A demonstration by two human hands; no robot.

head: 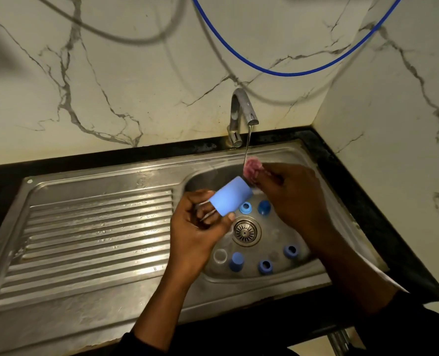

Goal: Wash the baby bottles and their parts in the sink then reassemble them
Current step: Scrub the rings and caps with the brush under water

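My left hand (199,222) grips a pale blue bottle cap (230,196) over the steel sink basin (300,268), its open end tilted toward the right. My right hand (290,194) pinches a pink scrubber (251,168) just under the thin stream from the tap (241,111). Down in the basin lie several blue bottle parts: a ring (245,207) and a cap (264,207) behind the drain (245,231), and a cap (236,261) and two rings (265,265) (290,251) in front of it. A clear piece (220,256) lies at the front left.
A ribbed steel drainboard (92,240) stretches to the left of the basin. A black counter edge (367,206) borders the sink on the right. Marble walls close the corner, and a blue hose (285,71) hangs across above the tap.
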